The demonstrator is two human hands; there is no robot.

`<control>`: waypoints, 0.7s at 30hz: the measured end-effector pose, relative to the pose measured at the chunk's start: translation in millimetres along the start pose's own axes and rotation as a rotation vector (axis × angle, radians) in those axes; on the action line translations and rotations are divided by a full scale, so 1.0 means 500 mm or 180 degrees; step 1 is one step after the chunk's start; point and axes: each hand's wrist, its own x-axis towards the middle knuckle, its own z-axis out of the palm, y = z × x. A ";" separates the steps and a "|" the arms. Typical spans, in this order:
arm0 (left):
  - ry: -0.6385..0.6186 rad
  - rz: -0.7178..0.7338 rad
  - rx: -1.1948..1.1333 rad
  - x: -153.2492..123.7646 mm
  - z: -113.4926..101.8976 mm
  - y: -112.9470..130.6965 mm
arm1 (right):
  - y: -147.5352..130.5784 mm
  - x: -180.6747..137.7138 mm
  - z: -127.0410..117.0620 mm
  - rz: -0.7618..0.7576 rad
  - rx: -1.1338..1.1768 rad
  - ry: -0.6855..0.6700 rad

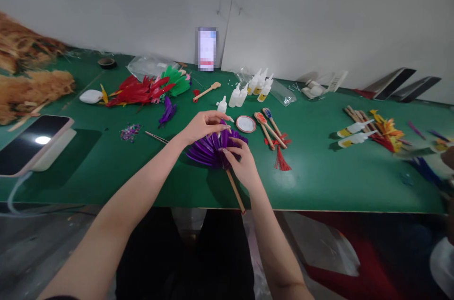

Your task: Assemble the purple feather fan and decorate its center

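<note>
- Lying at the far left of the desk (305,186): brown fibrous bundles (35,92), with a phone (35,141) resting against a pale block in front of them.
- Next, toward the rear: a dark tape roll (107,63) and a white oval piece (91,96).
- Red feathers (142,90) follow, with a small heap of coloured flakes (130,132) nearer the person; green feathers (178,81) and loose purple feathers (168,110) lie further right.
- Tweezers (156,137) lie beside the left forearm.
- Left hand (207,126): positioned over the upper part of the purple feather fan (204,153), fingers bent, fingertips close together. Whether this grip clasps anything cannot be told.
- The fan is located at the front centre of the desk, directly before the person; its wooden handle (234,189) points toward the front edge.
- Right hand (240,160): grip pinched on the fan's feathers, thumb and index finger near its middle, above the handle.
- Behind the hands: white dropper bottles (238,96).
- Right of these: a red-rimmed dish (246,124), then decorated wooden sticks (269,131) with a red tassel (283,163).
- Far right: two yellow-labelled bottles (355,134) beside yellow-orange feathers (388,127).
</note>
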 end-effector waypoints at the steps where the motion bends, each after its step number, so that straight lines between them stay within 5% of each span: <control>1: -0.0010 -0.0016 -0.0022 0.000 0.000 0.000 | -0.001 0.001 -0.001 0.0017 0.0003 -0.0019; 16: 0.0197 -0.0001 0.0298 -0.014 0.006 0.014 | -0.040 -0.003 0.009 -0.0102 -0.0517 0.0419; 21: 0.0574 -0.0052 0.0325 -0.009 0.003 -0.002 | -0.031 -0.016 -0.008 -0.0274 -0.0580 0.0476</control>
